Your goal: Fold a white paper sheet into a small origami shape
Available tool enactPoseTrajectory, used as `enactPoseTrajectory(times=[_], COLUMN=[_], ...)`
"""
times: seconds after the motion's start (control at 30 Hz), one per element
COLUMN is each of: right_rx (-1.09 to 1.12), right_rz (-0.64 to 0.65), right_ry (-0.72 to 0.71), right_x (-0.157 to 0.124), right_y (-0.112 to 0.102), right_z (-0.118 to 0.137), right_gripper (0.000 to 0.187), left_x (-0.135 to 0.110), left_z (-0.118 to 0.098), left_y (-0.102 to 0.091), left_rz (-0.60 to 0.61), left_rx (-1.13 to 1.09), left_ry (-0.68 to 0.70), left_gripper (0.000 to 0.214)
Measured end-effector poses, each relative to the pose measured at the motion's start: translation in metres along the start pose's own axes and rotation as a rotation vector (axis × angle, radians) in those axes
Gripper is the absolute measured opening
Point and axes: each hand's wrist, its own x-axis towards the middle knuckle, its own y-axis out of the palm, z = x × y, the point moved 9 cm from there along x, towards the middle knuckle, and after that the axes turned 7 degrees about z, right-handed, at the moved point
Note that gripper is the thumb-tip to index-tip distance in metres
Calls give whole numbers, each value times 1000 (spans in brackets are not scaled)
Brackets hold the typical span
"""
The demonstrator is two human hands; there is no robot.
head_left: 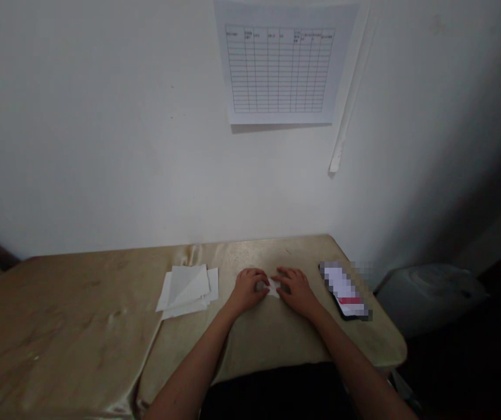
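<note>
1. Broadly, a beige-clothed table (79, 326) is bearing everything, a grid chart (279, 64) hanging above.
2. White sheets (188, 290) are lying beside the left hand (247, 290), a smartphone (345, 290) beside the right hand (296, 290).
3. A small white paper (274, 286) is sitting between them, mostly covered, axis untellable.
4. The left hand is curling onto it, pinch unclear; the right hand is pressing flat, fingers spread.

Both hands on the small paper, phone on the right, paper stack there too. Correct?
No: the head view shows the paper stack lying beyond the left hand, on the left. It and the right hand do rest on the small paper, phone on the right.
</note>
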Motion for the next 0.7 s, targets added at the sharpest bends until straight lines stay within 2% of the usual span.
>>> enactPoseTrajectory(times=[0.17, 0.4, 0.7], right_rx=[23, 71, -15], right_rz=[-19, -86, -88], right_ry=[6, 12, -23], right_x=[-1, -1, 0], right_y=[-1, -6, -6], right_z=[0, -2, 7], right_gripper=[37, 14, 15], left_x=[0, -1, -1], left_z=[2, -2, -3], left_y=[-4, -6, -3], left_rz=[-20, -65, -68], left_rx=[-8, 12, 38], left_ry=[8, 19, 40], left_gripper=[16, 12, 14])
